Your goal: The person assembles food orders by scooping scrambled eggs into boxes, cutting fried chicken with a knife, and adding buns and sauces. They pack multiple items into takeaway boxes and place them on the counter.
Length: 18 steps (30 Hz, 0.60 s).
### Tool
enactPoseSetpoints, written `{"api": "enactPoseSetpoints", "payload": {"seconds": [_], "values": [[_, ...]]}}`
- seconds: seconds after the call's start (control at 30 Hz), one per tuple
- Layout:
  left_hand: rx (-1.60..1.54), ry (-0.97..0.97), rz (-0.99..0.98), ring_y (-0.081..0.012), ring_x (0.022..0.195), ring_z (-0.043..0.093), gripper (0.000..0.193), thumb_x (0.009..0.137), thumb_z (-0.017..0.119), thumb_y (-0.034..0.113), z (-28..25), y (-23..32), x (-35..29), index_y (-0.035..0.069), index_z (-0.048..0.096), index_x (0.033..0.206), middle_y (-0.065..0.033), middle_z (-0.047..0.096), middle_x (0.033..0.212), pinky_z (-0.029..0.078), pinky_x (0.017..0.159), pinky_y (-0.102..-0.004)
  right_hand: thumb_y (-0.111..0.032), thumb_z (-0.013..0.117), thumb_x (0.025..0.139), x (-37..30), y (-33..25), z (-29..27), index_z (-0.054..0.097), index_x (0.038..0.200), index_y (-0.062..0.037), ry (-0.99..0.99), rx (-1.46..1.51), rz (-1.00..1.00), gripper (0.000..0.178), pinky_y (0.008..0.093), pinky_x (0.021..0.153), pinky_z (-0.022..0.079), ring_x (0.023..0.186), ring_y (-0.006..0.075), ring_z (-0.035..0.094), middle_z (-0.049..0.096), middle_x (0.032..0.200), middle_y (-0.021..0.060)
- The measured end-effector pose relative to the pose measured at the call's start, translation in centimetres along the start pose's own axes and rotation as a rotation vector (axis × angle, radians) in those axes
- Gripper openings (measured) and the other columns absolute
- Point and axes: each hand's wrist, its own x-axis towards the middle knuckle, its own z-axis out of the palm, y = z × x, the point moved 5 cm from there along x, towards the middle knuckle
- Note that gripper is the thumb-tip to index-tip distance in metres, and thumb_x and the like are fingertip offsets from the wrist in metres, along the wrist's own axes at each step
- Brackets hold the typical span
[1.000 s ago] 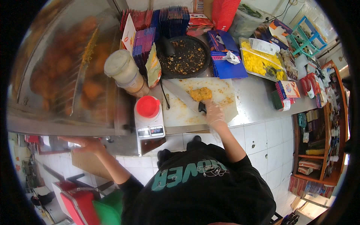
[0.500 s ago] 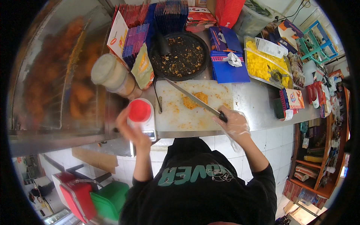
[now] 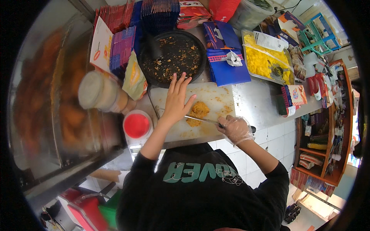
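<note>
My right hand (image 3: 236, 130), in a clear plastic glove, grips the black handle of a knife (image 3: 203, 120). The blade points left and crosses a crumbly orange-brown fried piece of food (image 3: 199, 109) on the white cutting board (image 3: 221, 92); part of the food shows on the near side of the blade. My bare left hand (image 3: 177, 99) is open with fingers spread, above the board's left part. Its fingertips reach the near rim of a round black pan (image 3: 177, 57) holding brown crumbs. Behind the left hand and wrist, the blade's tip is hard to see.
A kitchen scale with a red top (image 3: 136, 125) stands left of the board, beside a lidded tub (image 3: 92, 90). Blue folded boxes (image 3: 229, 73) and a tray of yellow food (image 3: 266, 59) sit at the back right. Fried pieces (image 3: 31, 100) show blurred behind glass at left.
My left hand has moved from above the scale to over the board and pan rim. The knife has come down onto the food with its blade flatter across. The view has shifted.
</note>
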Motion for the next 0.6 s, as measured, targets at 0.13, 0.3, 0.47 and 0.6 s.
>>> {"api": "enactPoseSetpoints", "payload": {"seconds": [0.13, 0.3, 0.47, 0.6], "values": [[0.148, -0.052, -0.012, -0.0482, 0.149, 0.011, 0.068, 0.098, 0.055, 0.038, 2.3, -1.7, 0.3, 0.006, 0.033, 0.153, -0.0229, 0.020, 0.161, 0.015, 0.119, -0.0572, -0.035, 0.061, 0.092, 0.4, -0.1, 2.2, 0.054, 0.104, -0.0175, 0.032, 0.026, 0.065, 0.023, 0.0483, 0.058, 0.051, 0.066, 0.0341, 0.066, 0.063, 0.077, 0.0123], [0.296, -0.057, -0.066, -0.0501, 0.150, -0.001, 0.074, 0.099, 0.051, 0.042, 3.0, -3.5, -0.6, 0.008, 0.023, 0.158, -0.0241, 0.005, 0.165, 0.006, 0.119, -0.0620, -0.037, 0.055, 0.097, 2.5, -0.4, 5.6, 0.051, 0.121, -0.0200, -0.262, 0.107, 0.130, 0.030, 0.0483, 0.060, 0.053, 0.070, 0.0338, 0.069, 0.067, 0.077, 0.0142], [0.214, 0.125, -0.104, -0.0522, 0.149, -0.006, 0.076, 0.098, 0.052, 0.042, 1.2, -2.9, 0.1, 0.008, 0.020, 0.159, -0.0266, 0.002, 0.164, 0.000, 0.116, -0.0659, -0.038, 0.054, 0.098, 2.4, -0.4, 2.4, 0.051, 0.117, -0.0182, -0.175, 0.119, 0.136, 0.028, 0.0491, 0.059, 0.053, 0.069, 0.0343, 0.068, 0.067, 0.077, 0.0160], [0.280, 0.075, -0.104, -0.0527, 0.148, -0.010, 0.081, 0.098, 0.050, 0.044, 2.7, -2.6, 1.1, 0.004, 0.014, 0.159, -0.0280, -0.001, 0.164, -0.004, 0.114, -0.0679, -0.037, 0.055, 0.097, 1.6, 1.2, 1.4, 0.051, 0.110, -0.0161, -0.128, 0.147, 0.112, 0.025, 0.0496, 0.058, 0.052, 0.068, 0.0353, 0.068, 0.067, 0.077, 0.0156]]}}
